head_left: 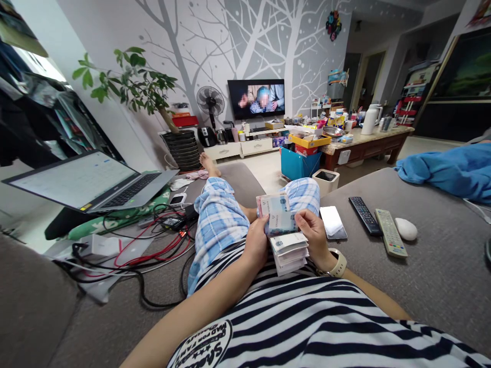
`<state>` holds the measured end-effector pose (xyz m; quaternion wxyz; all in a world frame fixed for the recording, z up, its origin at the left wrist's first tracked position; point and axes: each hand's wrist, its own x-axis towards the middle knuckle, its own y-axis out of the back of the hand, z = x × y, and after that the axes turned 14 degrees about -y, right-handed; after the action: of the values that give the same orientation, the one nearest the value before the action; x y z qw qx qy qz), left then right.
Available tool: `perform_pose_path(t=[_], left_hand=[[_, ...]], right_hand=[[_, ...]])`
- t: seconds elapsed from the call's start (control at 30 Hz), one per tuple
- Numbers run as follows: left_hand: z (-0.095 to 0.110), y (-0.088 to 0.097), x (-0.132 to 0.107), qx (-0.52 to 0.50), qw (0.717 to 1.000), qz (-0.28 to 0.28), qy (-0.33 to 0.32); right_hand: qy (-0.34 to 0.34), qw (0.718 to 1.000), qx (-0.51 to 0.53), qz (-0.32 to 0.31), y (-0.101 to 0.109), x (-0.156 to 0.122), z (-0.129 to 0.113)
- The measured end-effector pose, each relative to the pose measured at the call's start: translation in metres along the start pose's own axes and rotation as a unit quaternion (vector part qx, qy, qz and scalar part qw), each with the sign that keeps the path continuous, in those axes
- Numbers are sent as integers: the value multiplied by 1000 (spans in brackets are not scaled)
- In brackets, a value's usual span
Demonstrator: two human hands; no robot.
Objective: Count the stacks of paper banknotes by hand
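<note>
Just above my lap, my left hand [256, 239] is closed around the left side of several banknotes [282, 223], its thumb lying along their edge. The upper notes look bluish, with a pink edge showing behind them. My right hand [314, 236], with a light watch on its wrist, pinches the right edge of the front note between thumb and fingers. Below both hands a thick fanned bundle of pale notes [289, 251] hangs folded downward. How my fingers grip behind the notes is hidden.
Beside my right leg lie a phone [333, 223], a black remote [364, 214], a beige remote [390, 232] and a white mouse [406, 229]. To my left are tangled cables [169, 245] and an open laptop [88, 181]. A cluttered table [368, 140] stands ahead.
</note>
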<state>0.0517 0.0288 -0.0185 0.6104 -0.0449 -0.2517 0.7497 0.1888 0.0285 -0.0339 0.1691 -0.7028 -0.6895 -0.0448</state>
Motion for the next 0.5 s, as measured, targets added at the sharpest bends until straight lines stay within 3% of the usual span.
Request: perform_pose_path(t=[0.5], left_hand=[[-9, 4, 4, -8, 1000, 2, 5]], right_hand=[[25, 1000, -2, 6, 2, -2, 0]])
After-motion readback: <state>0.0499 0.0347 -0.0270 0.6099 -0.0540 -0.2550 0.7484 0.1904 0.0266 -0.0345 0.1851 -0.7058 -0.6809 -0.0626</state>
